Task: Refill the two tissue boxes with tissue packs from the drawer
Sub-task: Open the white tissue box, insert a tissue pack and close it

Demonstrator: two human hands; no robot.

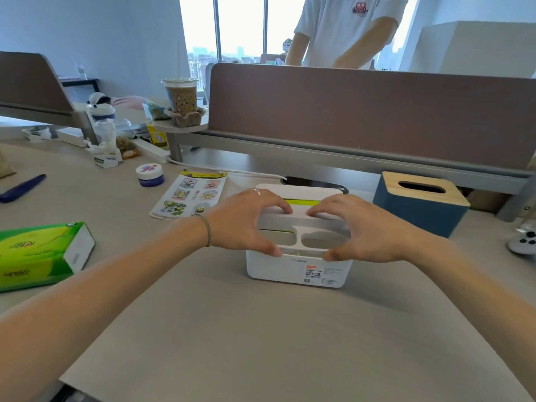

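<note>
A white tissue box [293, 271] stands on the desk in front of me, a strip of green tissue pack [303, 202] showing inside under its white lid [301, 217]. My left hand [246, 224] and my right hand [362, 230] both grip the lid's edges, thumbs on the near side, fingers over the top. A blue tissue box with a wooden lid [420, 207] stands to the right, its slot dark. A green tissue pack [40, 253] lies on the desk at the left.
A sticker sheet [190, 194], a small jar [149, 175] and a blue pen [21, 188] lie left of the white box. A brown divider [362, 111] runs behind, with a person standing beyond it. A drink cup [182, 97] sits on a shelf. A white controller [523, 242] lies far right.
</note>
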